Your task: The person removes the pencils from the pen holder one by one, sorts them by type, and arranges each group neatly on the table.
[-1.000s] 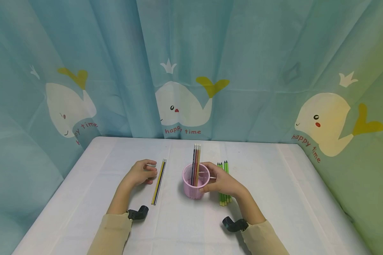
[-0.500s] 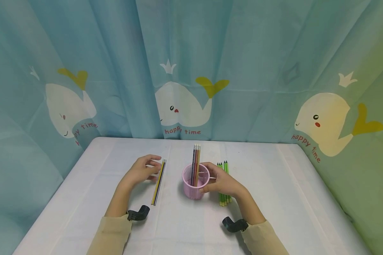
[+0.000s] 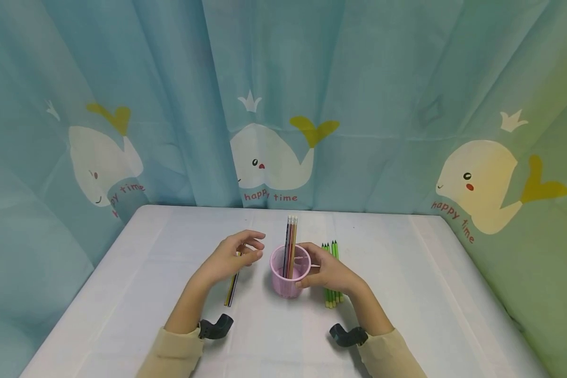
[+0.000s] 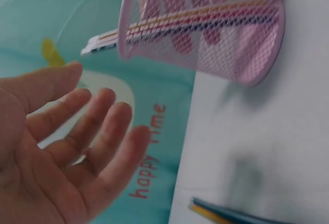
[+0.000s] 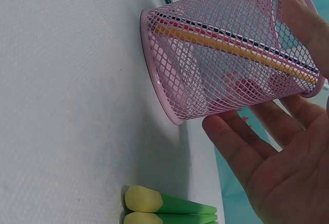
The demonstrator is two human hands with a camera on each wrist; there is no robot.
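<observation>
Pink mesh cup (image 3: 286, 288) with gold, red and dark pencils (image 3: 290, 239), white-ended, against a blue-green curtain (image 3: 382, 63).
Left of the cup, pencil pair (image 3: 231, 291) in yellow and dark; right of it, bright green pencils (image 3: 331, 298) with pale yellow ends and black points. Behind it, curtain print of white whales (image 3: 279, 170), mustard tails (image 3: 314, 132), white crowns (image 3: 250, 103) and red "happy time" lettering (image 3: 271, 196). Beneath it, white cloth (image 3: 274, 341) with faint pale stripes; in front of it, beige sleeves (image 3: 172, 353) and black wrist cameras (image 3: 217, 327).

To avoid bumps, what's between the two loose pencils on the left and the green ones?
In the head view, the pink mesh cup holding pencils stands there, gripped by the right hand; the left hand partly hangs there too.
</observation>
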